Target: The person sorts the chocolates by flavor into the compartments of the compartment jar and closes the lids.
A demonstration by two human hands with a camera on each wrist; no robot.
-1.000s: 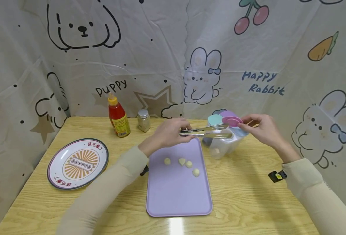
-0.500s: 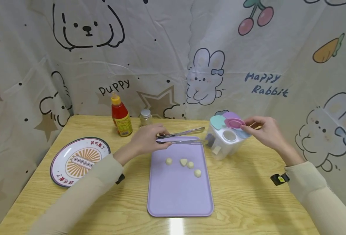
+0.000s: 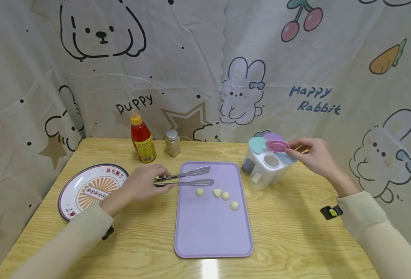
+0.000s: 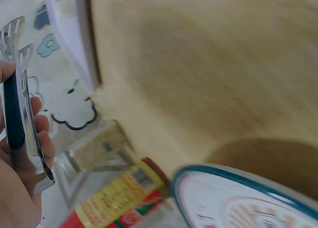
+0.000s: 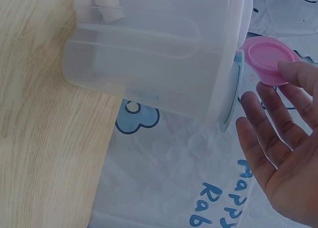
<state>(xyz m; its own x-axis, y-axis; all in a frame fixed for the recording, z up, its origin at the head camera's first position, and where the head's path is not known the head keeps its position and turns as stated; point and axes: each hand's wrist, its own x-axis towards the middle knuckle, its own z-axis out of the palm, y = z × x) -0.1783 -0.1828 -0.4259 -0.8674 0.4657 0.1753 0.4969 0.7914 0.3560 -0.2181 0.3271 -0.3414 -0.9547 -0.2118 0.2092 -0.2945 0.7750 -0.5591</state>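
Note:
My left hand (image 3: pixel 146 184) grips a pair of metal tongs (image 3: pixel 186 179) by the handle, their tips slightly apart and empty over the upper left of the purple tray (image 3: pixel 212 236). The left wrist view shows the same tongs (image 4: pixel 15 89) in that hand (image 4: pixel 22 188). Several pale garlic cloves (image 3: pixel 217 192) lie on the tray just right of the tong tips. My right hand (image 3: pixel 304 153) reaches to a clear compartment container (image 3: pixel 266 170), its straight fingertips touching the raised pink lid (image 3: pixel 277 145). One round opening under that lid is uncovered. In the right wrist view the fingers (image 5: pixel 271 138) lie straight by the pink lid (image 5: pixel 268 56).
A patterned plate (image 3: pixel 93 190) sits at the left of the wooden table (image 3: pixel 296 240). A red sauce bottle (image 3: pixel 142 139) and a small shaker (image 3: pixel 172 143) stand at the back. Printed cloth walls close in the back and both sides.
My left hand has drawn the tongs leftward and nearer, from the container's opening to the tray's left edge. The right hand has stayed at the pink lid.

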